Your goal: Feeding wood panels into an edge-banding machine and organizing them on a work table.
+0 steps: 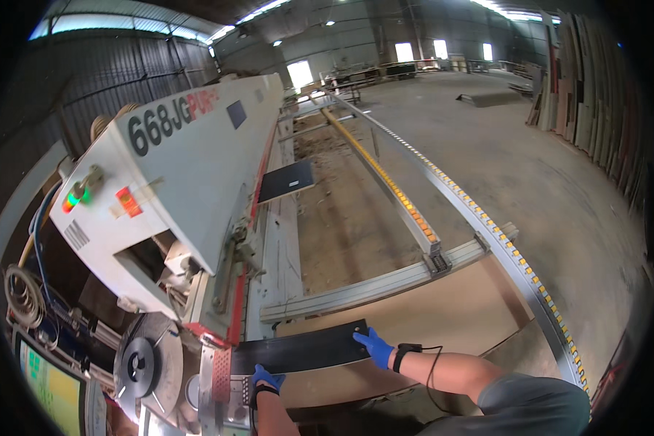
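A long, narrow dark panel (pixel 301 348) lies flat in front of me, its left end against the infeed of a large white machine (pixel 196 145). My right hand (pixel 375 347), in a blue glove, grips the panel's right end, with fingers over the top near the corner. At the near edge, further left, my left hand (pixel 268 378) in a matching glove holds the panel close to the machine's perforated red guard (pixel 221 374). Parts of both hands' grip are hidden under the panel. Black straps with cables circle both wrists.
Another dark panel (pixel 286 181) sticks out of the machine's side farther along. A roller rail with yellow rollers (pixel 400 196) and a long outer rail (pixel 487 221) run away to the right. A black reel (pixel 139 366) and a lit screen (pixel 47 385) stand at lower left.
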Available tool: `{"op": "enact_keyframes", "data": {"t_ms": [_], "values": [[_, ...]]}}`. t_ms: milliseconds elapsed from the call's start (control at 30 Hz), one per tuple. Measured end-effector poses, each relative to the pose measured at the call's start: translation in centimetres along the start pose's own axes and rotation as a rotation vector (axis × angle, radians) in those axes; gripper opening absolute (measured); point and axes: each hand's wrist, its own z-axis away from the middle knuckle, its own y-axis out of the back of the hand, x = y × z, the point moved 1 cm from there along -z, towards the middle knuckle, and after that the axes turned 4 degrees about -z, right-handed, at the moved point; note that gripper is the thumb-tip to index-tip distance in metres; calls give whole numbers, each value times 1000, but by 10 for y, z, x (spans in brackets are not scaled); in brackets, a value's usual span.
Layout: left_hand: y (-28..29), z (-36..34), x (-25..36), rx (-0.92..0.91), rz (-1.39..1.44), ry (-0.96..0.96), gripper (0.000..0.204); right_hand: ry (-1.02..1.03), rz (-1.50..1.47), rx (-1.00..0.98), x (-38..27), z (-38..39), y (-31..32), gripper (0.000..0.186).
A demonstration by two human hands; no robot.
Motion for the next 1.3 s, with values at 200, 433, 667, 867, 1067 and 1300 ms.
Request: {"op": "enact_keyframes", "data": {"t_ms": [200, 433, 667, 867, 1067, 1300], "values": [[-16, -11, 20, -31, 87, -25, 74, -105, -176, 44, -27, 10, 6, 116], [178, 125, -97, 300, -749, -466, 40, -680, -320, -244, 115, 108, 68, 35], [394, 476, -289, 1599, -619, -75, 34, -1286, -329, -682, 203, 200, 105, 33], [463, 706, -523, 2009, -6, 786, 59, -730, 589, -1193, 243, 194, 26, 24], [505, 713, -635, 1713, 1099, 185, 87, -944, 443, -805, 246, 207, -54, 21], [497, 745, -547, 1661, -660, 370, 96, -954, 594, -911, 277, 331, -107, 24]]}}
